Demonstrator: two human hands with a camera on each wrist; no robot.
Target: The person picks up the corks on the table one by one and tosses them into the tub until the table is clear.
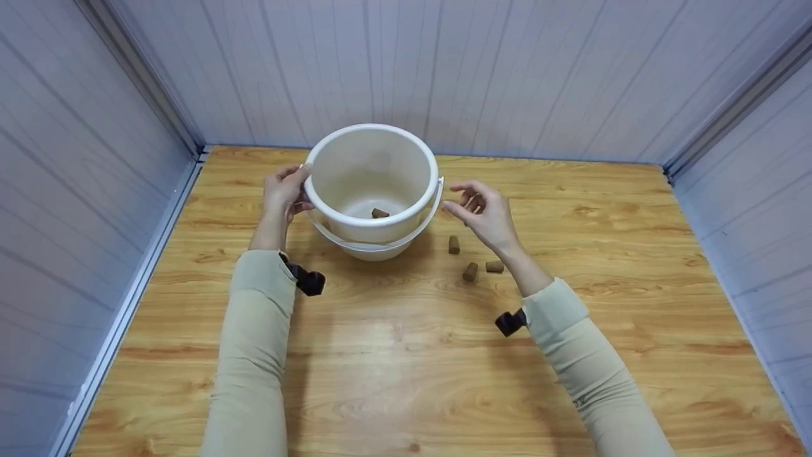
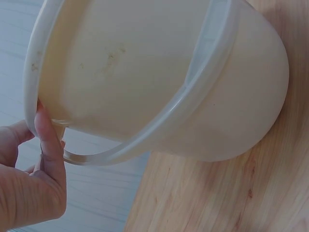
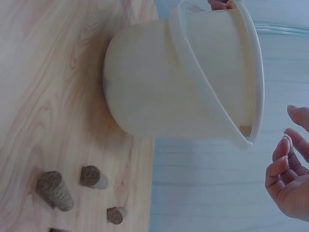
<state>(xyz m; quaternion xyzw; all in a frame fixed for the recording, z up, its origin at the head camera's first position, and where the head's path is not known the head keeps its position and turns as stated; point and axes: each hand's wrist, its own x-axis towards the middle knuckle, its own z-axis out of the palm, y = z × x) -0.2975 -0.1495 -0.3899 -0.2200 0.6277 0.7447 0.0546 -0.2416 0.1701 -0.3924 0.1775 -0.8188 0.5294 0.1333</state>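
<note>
A white bucket (image 1: 374, 238) stands upright on the wooden surface, its handle (image 1: 355, 245) hanging down at the front. One brown cork stopper (image 1: 380, 214) lies on the bucket's floor inside. My left hand (image 1: 285, 190) grips the bucket's left rim; in the left wrist view a finger (image 2: 48, 140) presses over the rim's edge. Just off the right rim my right hand (image 1: 487, 212) hovers with loosely bent fingers, nothing visible between them. Below it lie more cork stoppers: one (image 1: 454, 244) near the bucket, another (image 1: 470, 272) nearer me, a third (image 1: 495, 266) beside that.
In the right wrist view, a dark bit of something (image 3: 59, 229) shows at the bottom edge, mostly cut off. Pale panel walls (image 1: 482, 76) close in the back and both sides of the wood-grain surface (image 1: 393, 355).
</note>
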